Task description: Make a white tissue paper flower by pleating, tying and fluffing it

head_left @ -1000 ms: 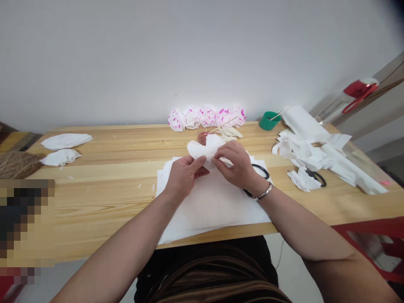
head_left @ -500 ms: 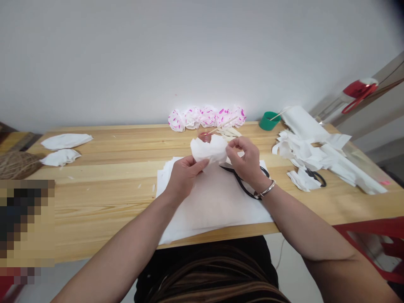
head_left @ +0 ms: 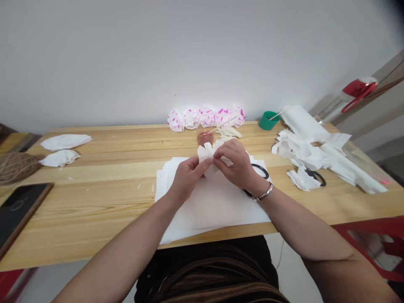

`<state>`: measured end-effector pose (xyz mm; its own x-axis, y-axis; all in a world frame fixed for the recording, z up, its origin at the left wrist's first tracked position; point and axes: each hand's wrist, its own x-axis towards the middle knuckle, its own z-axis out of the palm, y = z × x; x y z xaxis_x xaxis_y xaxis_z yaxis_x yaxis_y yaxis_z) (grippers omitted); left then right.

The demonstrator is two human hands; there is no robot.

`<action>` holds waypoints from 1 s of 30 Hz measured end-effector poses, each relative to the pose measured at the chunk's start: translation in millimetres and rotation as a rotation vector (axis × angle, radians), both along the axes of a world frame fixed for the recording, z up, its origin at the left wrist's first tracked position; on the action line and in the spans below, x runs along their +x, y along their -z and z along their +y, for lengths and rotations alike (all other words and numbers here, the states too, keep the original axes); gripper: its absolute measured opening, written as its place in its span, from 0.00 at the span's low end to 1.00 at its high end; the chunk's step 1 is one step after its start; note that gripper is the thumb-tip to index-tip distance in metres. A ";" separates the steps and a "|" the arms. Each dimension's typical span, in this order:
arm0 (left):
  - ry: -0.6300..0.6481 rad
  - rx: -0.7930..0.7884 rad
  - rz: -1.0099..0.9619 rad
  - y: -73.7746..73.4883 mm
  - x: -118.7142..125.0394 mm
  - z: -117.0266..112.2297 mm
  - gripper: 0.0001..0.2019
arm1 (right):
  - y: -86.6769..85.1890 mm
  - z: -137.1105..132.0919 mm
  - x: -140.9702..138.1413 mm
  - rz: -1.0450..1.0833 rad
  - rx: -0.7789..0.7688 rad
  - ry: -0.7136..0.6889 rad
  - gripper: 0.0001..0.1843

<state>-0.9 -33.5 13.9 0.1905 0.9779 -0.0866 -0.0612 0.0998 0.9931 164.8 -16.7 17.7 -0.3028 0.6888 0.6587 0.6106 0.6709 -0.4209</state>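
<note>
Between my two hands is a small piece of white tissue paper (head_left: 206, 152), bunched and folded with an uneven upper edge. My left hand (head_left: 189, 174) pinches its lower left side between thumb and fingers. From the right, my right hand (head_left: 235, 162) pinches the paper too, its fingertips close to my left thumb. A stack of white paper sheets (head_left: 217, 210) lies beneath both hands. Black-handled scissors (head_left: 261, 169) rest on the stack, mostly hidden by my right hand. Just beyond the paper stands a small reddish cup (head_left: 205, 137) with a thin stick across it.
White paper flowers with pink marks (head_left: 206, 117) line the wall. A green cup (head_left: 269, 120) is right of them. Crumpled paper (head_left: 299, 147), a white roll (head_left: 304, 122) and other scissors (head_left: 317, 176) lie right. Twine (head_left: 19, 167), folded tissue (head_left: 66, 142) and a phone (head_left: 23, 212) are left.
My right hand has moved left, toward my left hand. The white tissue paper, spread wider before, is now gathered narrower between my fingers. Less of the scissors shows.
</note>
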 end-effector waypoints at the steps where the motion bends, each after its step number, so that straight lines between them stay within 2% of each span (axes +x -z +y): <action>1: -0.019 -0.019 -0.032 1.3 -0.4 0.5 0.16 | 0.2 -0.2 -0.3 -0.017 0.004 -0.023 0.07; 4: -0.060 -0.027 -0.070 3.2 -0.2 1.2 0.18 | 0.7 -0.8 -0.7 -0.038 0.016 -0.040 0.07; 7: -0.081 -0.019 -0.108 3.3 0.9 1.8 0.19 | 1.6 0.2 -0.4 0.036 0.005 0.035 0.07; 13: -0.104 -0.060 -0.234 7.0 0.4 6.9 0.23 | 4.4 4.6 0.8 0.284 -0.223 0.228 0.06; 18: -0.079 -0.131 -0.269 7.6 -0.2 7.8 0.23 | 2.6 2.5 -1.7 0.310 -0.272 0.175 0.06; 23: 0.023 -0.186 -0.187 5.6 1.0 4.8 0.20 | 0.7 -0.4 -4.3 0.285 -0.261 0.113 0.07; 26: 0.022 -0.153 -0.141 4.8 1.0 3.3 0.16 | 0.6 -1.3 -4.0 0.248 -0.269 0.120 0.10; 30: 0.026 -0.067 0.017 3.5 0.4 1.5 0.14 | 2.8 -0.7 -2.9 0.184 -0.285 0.167 0.15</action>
